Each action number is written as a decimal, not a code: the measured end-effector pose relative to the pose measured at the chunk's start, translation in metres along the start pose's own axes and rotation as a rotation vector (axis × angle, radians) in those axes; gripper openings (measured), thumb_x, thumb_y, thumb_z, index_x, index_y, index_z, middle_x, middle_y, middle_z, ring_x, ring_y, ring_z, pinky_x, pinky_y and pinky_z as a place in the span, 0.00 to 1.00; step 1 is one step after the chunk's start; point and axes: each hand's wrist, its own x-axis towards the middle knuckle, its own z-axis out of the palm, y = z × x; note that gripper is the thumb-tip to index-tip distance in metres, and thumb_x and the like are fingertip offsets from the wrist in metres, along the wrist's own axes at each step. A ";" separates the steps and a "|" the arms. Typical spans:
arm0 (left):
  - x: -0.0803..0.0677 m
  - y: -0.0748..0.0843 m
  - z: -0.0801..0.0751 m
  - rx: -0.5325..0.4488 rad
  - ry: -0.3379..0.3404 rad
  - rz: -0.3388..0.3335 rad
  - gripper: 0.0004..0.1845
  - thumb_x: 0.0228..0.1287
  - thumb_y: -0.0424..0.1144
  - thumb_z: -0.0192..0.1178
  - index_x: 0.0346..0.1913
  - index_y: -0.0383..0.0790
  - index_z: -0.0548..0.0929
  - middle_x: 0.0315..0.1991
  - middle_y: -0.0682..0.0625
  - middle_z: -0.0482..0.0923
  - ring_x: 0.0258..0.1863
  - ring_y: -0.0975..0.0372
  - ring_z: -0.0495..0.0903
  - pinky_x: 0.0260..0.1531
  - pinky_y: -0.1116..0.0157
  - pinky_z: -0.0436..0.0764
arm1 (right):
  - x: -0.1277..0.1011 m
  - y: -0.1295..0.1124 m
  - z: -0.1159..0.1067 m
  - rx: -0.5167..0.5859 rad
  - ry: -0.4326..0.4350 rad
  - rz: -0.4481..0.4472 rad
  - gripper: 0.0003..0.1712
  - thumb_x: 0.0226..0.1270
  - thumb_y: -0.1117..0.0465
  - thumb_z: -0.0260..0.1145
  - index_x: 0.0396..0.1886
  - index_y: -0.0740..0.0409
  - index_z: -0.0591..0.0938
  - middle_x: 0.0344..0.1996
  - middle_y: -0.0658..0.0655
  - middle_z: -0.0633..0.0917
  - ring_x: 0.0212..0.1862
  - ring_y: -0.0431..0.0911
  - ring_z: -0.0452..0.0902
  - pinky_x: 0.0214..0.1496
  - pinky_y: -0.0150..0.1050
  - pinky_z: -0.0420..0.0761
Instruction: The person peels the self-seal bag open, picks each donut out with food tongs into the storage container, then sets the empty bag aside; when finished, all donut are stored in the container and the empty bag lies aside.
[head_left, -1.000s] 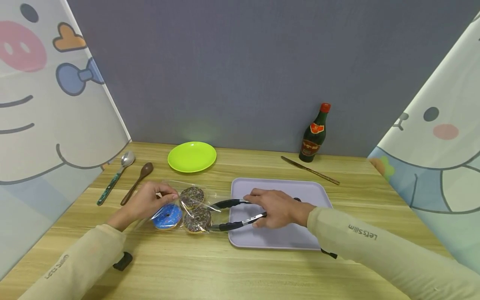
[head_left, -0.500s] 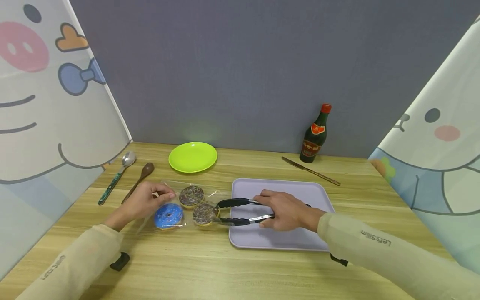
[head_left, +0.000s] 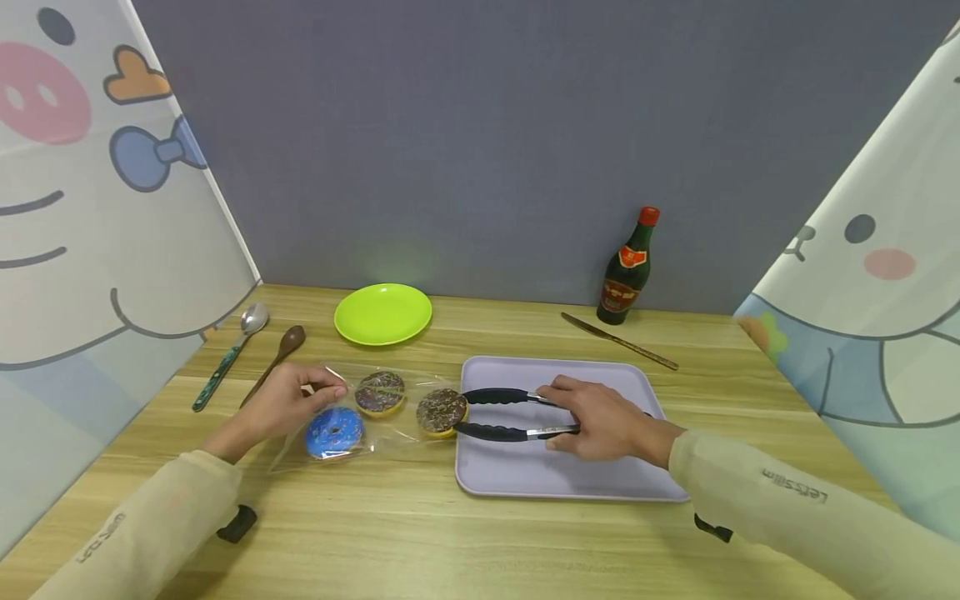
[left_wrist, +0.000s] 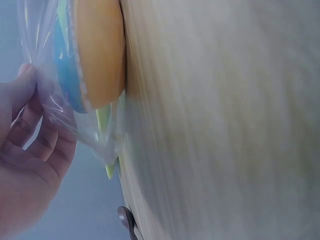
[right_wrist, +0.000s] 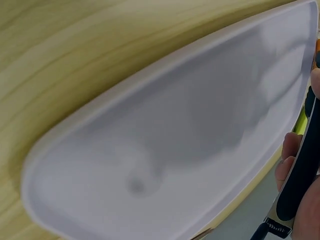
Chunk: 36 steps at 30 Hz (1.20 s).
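Right hand (head_left: 603, 421) is gripping black tongs (head_left: 498, 414), squeezed onto a chocolate doughnut (head_left: 441, 411) at the lavender tray's (head_left: 592, 483) left edge. Left hand (head_left: 288, 400) is pinching the clear bag (head_left: 397, 379), flat on the worktop (head_left: 450, 542), holding a blue doughnut (head_left: 333, 432) and another chocolate one (head_left: 378, 392).

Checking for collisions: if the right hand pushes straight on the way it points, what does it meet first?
Likely the chocolate donut already between the tongs that the right hand holds; beyond it the plastic bag, though depth is unclear.
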 end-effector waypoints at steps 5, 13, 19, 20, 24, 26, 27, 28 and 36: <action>0.000 0.000 0.000 0.004 0.010 0.006 0.04 0.62 0.32 0.63 0.33 0.37 0.87 0.32 0.52 0.82 0.26 0.66 0.77 0.22 0.68 0.78 | -0.010 0.008 -0.003 0.001 0.030 0.008 0.35 0.56 0.48 0.70 0.61 0.60 0.75 0.46 0.50 0.76 0.25 0.34 0.65 0.33 0.37 0.71; -0.001 -0.003 0.000 0.035 0.018 -0.008 0.04 0.63 0.33 0.63 0.33 0.38 0.87 0.32 0.53 0.82 0.26 0.66 0.77 0.23 0.67 0.79 | -0.025 0.024 -0.009 -0.002 0.092 0.000 0.36 0.54 0.50 0.73 0.60 0.61 0.75 0.46 0.50 0.77 0.21 0.31 0.63 0.29 0.32 0.69; -0.002 -0.005 -0.001 0.033 0.023 0.016 0.04 0.63 0.32 0.63 0.34 0.37 0.87 0.32 0.53 0.83 0.26 0.65 0.77 0.24 0.67 0.79 | -0.036 0.033 -0.011 -0.008 0.103 0.014 0.37 0.54 0.51 0.73 0.60 0.63 0.75 0.46 0.50 0.77 0.22 0.31 0.62 0.31 0.33 0.69; -0.002 -0.006 -0.001 0.030 0.027 0.023 0.04 0.62 0.31 0.63 0.34 0.37 0.87 0.32 0.53 0.83 0.26 0.65 0.77 0.24 0.67 0.79 | -0.038 0.035 -0.011 -0.010 0.105 0.019 0.37 0.53 0.51 0.73 0.60 0.63 0.75 0.46 0.50 0.76 0.22 0.31 0.62 0.31 0.33 0.70; -0.002 -0.007 -0.002 0.015 0.040 0.051 0.04 0.62 0.29 0.63 0.34 0.36 0.87 0.32 0.53 0.83 0.25 0.65 0.77 0.23 0.67 0.78 | -0.044 0.041 -0.012 -0.014 0.108 0.042 0.37 0.53 0.51 0.73 0.60 0.64 0.75 0.47 0.49 0.76 0.23 0.32 0.64 0.32 0.34 0.70; -0.003 -0.007 -0.002 0.009 0.042 0.065 0.04 0.61 0.28 0.63 0.33 0.36 0.87 0.31 0.53 0.82 0.26 0.65 0.77 0.23 0.67 0.78 | -0.047 0.044 -0.012 -0.016 0.113 0.049 0.36 0.53 0.51 0.73 0.59 0.64 0.75 0.47 0.50 0.76 0.24 0.32 0.64 0.33 0.34 0.70; -0.003 -0.007 -0.002 0.007 0.044 0.068 0.04 0.62 0.28 0.63 0.33 0.36 0.87 0.31 0.53 0.82 0.26 0.65 0.77 0.23 0.67 0.78 | -0.048 0.045 -0.011 -0.021 0.117 0.051 0.36 0.53 0.51 0.74 0.59 0.64 0.76 0.47 0.50 0.76 0.24 0.33 0.64 0.33 0.34 0.70; -0.003 -0.007 -0.003 0.004 0.045 0.070 0.04 0.62 0.28 0.63 0.33 0.36 0.87 0.31 0.53 0.82 0.26 0.65 0.77 0.24 0.67 0.78 | -0.049 0.046 -0.011 -0.025 0.122 0.051 0.36 0.52 0.51 0.74 0.59 0.64 0.76 0.46 0.50 0.77 0.24 0.33 0.65 0.33 0.35 0.71; -0.004 -0.005 -0.003 0.004 0.039 0.056 0.04 0.61 0.28 0.63 0.33 0.36 0.87 0.33 0.52 0.83 0.27 0.66 0.77 0.24 0.67 0.79 | -0.052 0.052 -0.007 -0.060 0.135 0.051 0.36 0.53 0.50 0.73 0.57 0.66 0.77 0.47 0.55 0.78 0.33 0.40 0.71 0.40 0.42 0.75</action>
